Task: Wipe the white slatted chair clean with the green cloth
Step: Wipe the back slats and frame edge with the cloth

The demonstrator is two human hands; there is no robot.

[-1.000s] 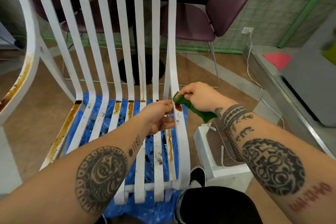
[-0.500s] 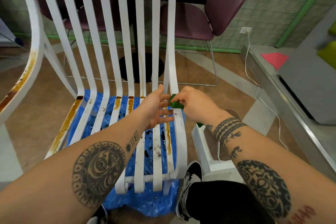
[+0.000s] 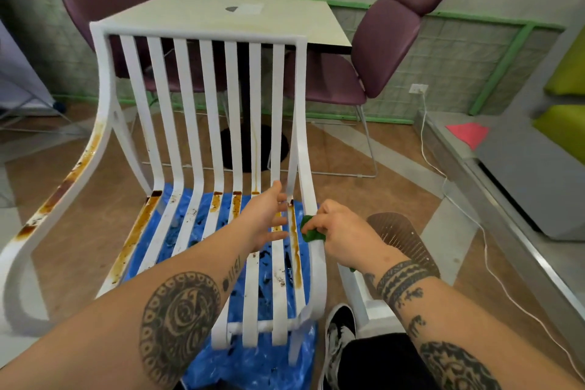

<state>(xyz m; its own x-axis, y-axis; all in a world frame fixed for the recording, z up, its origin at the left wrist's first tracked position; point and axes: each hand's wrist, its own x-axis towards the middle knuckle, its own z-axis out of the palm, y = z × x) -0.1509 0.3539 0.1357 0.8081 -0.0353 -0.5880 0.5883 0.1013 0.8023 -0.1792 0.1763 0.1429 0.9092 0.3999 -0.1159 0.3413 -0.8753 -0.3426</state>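
Blue sheet (image 3: 253, 370) underlies chair (image 3: 202, 35) facing person, right hand (image 3: 345, 236) pinching cloth (image 3: 311, 234).

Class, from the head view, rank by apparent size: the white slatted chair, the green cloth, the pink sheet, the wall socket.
1. white slatted chair
2. pink sheet
3. green cloth, partly hidden in the right hand
4. wall socket

Rust-stained white slatted chair (image 3: 202, 111), bunched green cloth (image 3: 311, 233)

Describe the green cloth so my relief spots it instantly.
Start at the white slatted chair and follow its right side rail down to the seat. There the right hand pinches a crumpled cloth, the only green thing on the chair.
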